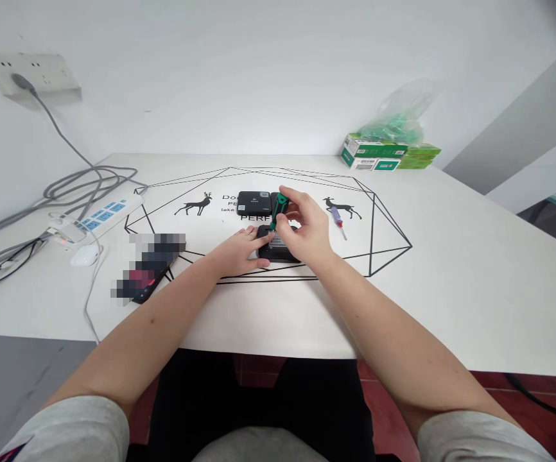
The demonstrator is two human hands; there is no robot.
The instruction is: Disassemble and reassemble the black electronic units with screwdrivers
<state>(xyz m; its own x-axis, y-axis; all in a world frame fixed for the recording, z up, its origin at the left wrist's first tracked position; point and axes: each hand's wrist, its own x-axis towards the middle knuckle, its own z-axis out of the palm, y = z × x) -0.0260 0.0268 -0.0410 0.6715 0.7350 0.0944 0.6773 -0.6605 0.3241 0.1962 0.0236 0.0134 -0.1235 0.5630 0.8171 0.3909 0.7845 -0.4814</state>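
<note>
A flat black rectangular device [278, 255] with a printed label on top lies on the desk in front of me. My left hand [242, 252] holds its left end, the index finger on top and the thumb at the near edge. In my right hand [305, 226] is a green-and-black screwdriver [281, 206], gripped by the handle and pointing down at the device's far side. The right hand covers part of the device, and the exact contact of the tip is too small to tell. Just behind lies another flat black device [253, 203] with a small sticker.
A small purple-handled screwdriver [338, 219] lies to the right. On the left are a blurred phone-like object [153, 273], a white mouse-like item [84, 255], a power strip [109, 215] and coiled cables. Green-and-white boxes [374, 154] with a plastic bag stand at the back right.
</note>
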